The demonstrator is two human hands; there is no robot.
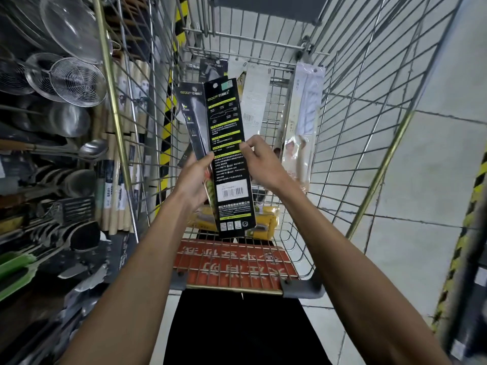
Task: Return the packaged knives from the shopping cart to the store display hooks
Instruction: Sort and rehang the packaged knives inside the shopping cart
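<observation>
Head view: a long black knife package (228, 143), its back showing yellow-green text bands and a white barcode label, was held over the shopping cart (355, 127). The left hand (193, 180) gripped its left edge together with a second black package (193, 122) behind it; the right hand (263, 162) pinched its right edge.

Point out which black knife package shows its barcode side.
The front black cardboard package, pinched by the right hand; the black one behind it shows its knife face.
</observation>
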